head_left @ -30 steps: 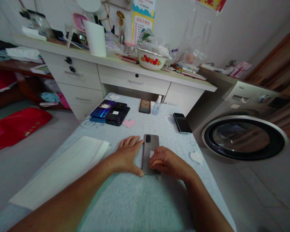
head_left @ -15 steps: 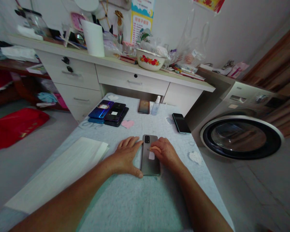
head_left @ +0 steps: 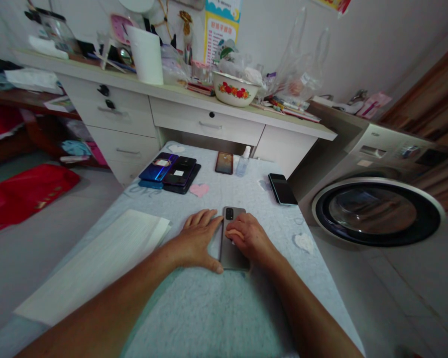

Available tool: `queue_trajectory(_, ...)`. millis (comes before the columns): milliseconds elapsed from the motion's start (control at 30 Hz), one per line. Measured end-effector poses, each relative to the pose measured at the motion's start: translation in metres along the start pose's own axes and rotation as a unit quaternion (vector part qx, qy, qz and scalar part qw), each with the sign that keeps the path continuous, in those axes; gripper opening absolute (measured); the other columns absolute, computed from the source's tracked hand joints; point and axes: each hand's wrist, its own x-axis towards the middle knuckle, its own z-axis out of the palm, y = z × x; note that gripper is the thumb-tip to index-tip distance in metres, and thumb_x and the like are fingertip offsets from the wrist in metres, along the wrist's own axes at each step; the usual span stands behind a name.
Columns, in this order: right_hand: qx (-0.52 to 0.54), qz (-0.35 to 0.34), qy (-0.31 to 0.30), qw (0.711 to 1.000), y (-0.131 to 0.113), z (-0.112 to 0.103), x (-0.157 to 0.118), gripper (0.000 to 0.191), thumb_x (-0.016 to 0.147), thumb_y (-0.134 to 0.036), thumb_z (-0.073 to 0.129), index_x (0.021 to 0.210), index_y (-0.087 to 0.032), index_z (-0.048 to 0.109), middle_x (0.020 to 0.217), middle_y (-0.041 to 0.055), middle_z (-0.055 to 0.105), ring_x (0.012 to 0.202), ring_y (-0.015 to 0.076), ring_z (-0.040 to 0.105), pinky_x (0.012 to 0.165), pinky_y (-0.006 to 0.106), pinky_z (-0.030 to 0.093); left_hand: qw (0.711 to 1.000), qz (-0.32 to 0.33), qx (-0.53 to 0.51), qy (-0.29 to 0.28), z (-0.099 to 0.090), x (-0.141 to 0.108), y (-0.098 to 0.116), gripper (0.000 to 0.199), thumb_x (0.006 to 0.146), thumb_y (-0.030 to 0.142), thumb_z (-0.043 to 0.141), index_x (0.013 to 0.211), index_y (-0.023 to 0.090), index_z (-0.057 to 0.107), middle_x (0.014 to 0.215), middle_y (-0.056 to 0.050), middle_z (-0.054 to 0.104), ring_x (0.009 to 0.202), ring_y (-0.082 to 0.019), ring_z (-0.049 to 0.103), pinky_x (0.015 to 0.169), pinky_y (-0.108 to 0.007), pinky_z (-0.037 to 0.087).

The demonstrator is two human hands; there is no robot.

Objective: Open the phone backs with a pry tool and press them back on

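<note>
A grey smartphone (head_left: 233, 257) lies back up on the cloth-covered table, its camera block at the far end. My left hand (head_left: 198, 244) rests flat beside it with fingers spread, the thumb and index fingertips touching the phone's left edge. Closed fingers of my right hand (head_left: 252, 235) press a small orange piece (head_left: 234, 233) onto the phone's back. What the piece is made of I cannot make out. The right hand covers most of a white label on the phone.
Stacked phones (head_left: 170, 172) lie at the far left, a brown-screened phone (head_left: 224, 163) and a spray bottle (head_left: 242, 161) at the far edge. Another black phone (head_left: 282, 189) is on the right. Folded white sheet (head_left: 97, 263) lies left. A washing machine (head_left: 381, 149) stands beyond the table's right.
My right hand has shifted slightly left across the phone's back with the orange piece, covering more of the white label. My left hand stays beside the phone. The view has tilted slightly.
</note>
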Motion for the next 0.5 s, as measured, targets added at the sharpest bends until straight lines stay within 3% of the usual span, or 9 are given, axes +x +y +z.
queue_trajectory(167,0.005,-0.034,-0.025,0.999,-0.0036,0.0003,-0.0035,0.01,0.089,-0.021,0.059,0.089,-0.019,0.069,0.088,0.0051,0.059,0.085,0.0181,0.051,0.081,0.032,0.039,1.0,0.004,-0.002,-0.004,-0.0014,-0.0004,0.0006,0.128,0.045,0.076,0.071,0.149,0.016,0.025,0.158,-0.02,0.014,0.144,-0.041,0.008,0.113,-0.054,0.013)
queue_trajectory(367,-0.014,0.002,0.009,1.0,0.0008,0.0019,-0.002,0.015,0.091,-0.023,0.055,0.089,-0.018,0.069,0.084,0.0052,0.057,0.082,0.0183,0.049,0.076,0.031,0.039,1.0,0.001,-0.014,-0.007,-0.0039,-0.0005,0.0023,0.128,0.044,0.074,0.072,0.149,0.018,0.023,0.159,-0.018,0.014,0.144,-0.042,0.008,0.113,-0.054,0.013)
queue_trajectory(500,0.0,-0.032,-0.016,0.999,-0.0015,0.0003,-0.0033,0.012,0.09,-0.021,0.058,0.088,-0.018,0.069,0.087,0.0056,0.059,0.084,0.0181,0.051,0.079,0.031,0.039,1.0,0.002,-0.012,-0.008,-0.0046,-0.0008,0.0024,0.127,0.045,0.072,0.073,0.149,0.017,0.023,0.159,-0.018,0.014,0.144,-0.043,0.008,0.113,-0.054,0.013)
